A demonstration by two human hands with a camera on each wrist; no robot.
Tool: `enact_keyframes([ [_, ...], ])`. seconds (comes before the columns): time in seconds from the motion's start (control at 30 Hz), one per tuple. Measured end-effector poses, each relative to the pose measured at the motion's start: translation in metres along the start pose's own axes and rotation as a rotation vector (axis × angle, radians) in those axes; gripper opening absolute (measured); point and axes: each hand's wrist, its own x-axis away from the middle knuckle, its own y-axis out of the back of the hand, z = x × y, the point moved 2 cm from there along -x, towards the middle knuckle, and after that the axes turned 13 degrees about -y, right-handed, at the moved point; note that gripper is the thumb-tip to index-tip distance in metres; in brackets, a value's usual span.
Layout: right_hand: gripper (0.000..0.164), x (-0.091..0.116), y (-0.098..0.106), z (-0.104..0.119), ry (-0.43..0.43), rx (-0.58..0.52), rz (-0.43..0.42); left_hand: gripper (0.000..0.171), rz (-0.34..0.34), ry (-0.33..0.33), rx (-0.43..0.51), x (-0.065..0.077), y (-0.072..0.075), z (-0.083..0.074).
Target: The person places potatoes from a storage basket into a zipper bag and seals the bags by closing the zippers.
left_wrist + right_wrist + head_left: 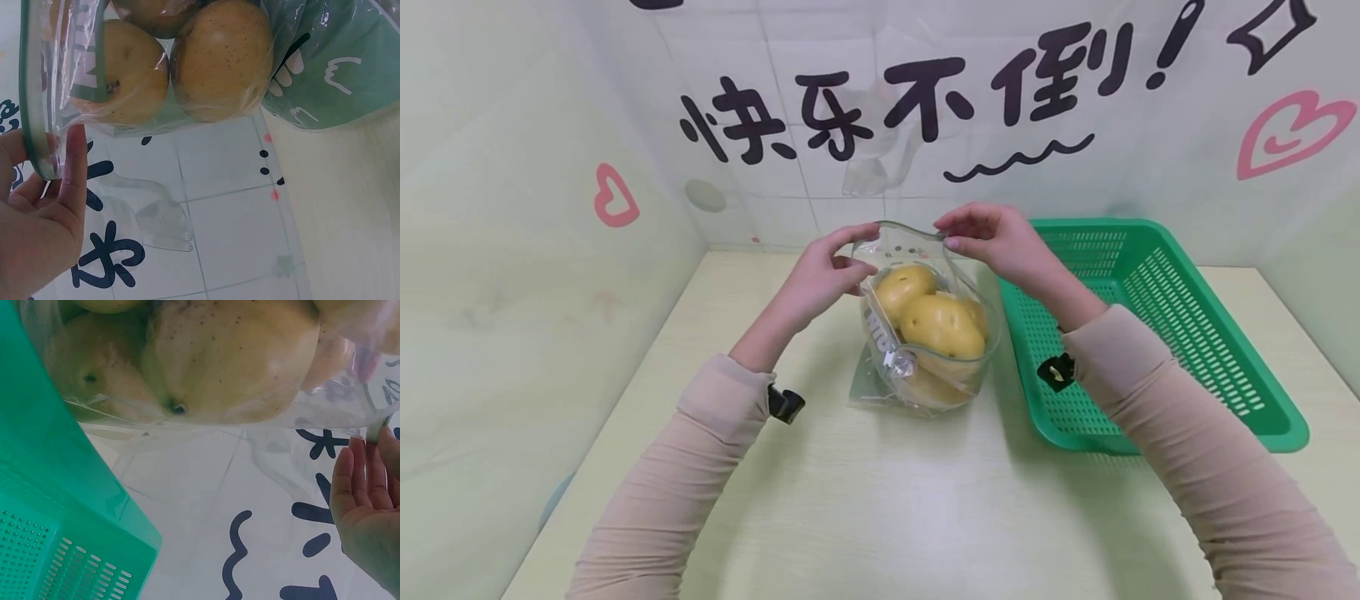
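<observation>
A clear zip bag point(917, 392) with a green-edged mouth stands on the table, holding several yellow potatoes point(942, 325). In the head view its mouth gapes toward me, and a zip slider shows at the near edge. My left hand point(820, 275) pinches the bag's left rim between thumb and fingers; the left wrist view shows this hand point(50, 200) at the green-edged strip beside the potatoes point(222, 59). My right hand point(996, 237) pinches the far right rim. In the right wrist view the right hand point(369, 500) grips the bag's edge, with potatoes point(231, 356) close by.
A green plastic basket point(1225, 333) with slotted sides stands on the table point(880, 517) just right of the bag. Behind rises a wall covering point(865, 50) with large black characters and pink hearts. Another covered wall point(512, 250) borders the table at left.
</observation>
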Motion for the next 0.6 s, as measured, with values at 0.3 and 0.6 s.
enact_keyframes([
  [0.3,0.02,-0.002,0.002,-0.003,0.016,-0.074,-0.065,0.052,0.024,-0.034,-0.002,0.0,0.0,-0.001],
  [0.6,0.011,0.001,0.017,-0.004,0.041,-0.278,-0.086,0.035,0.048,-0.1,-0.045,-0.001,0.001,-0.003],
])
